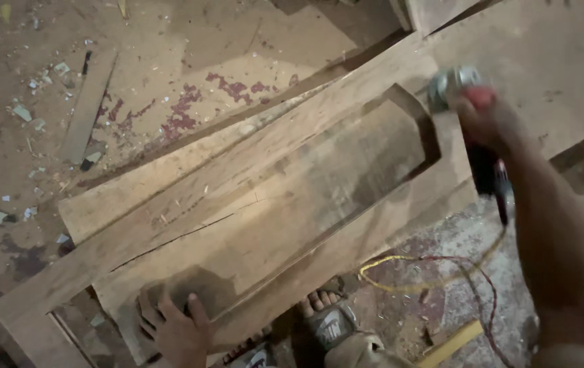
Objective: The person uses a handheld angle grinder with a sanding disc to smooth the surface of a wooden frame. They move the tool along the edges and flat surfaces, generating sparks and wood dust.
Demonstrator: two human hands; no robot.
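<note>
The right hand (pixel 493 119) has its grip clamped on a red-and-black handheld power grinder (pixel 472 129) at the upper corner of the long pale wooden door frame with a recessed panel (pixel 271 211). The left hand (pixel 176 327) lies flat, fingers spread, on the panel's near end. The frame rests tilted above the dusty, chip-strewn floor (pixel 26 136); a crack in the wood remains, and how much is ground is unclear.

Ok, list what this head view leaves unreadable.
- Power tool: motion-blurred, and the right hand covers its body; its type is unclear.
- Left hand: wrist cut off by the bottom edge.
- Wooden frame: both ends run out of view.
- Floor debris: too small to identify.
</note>
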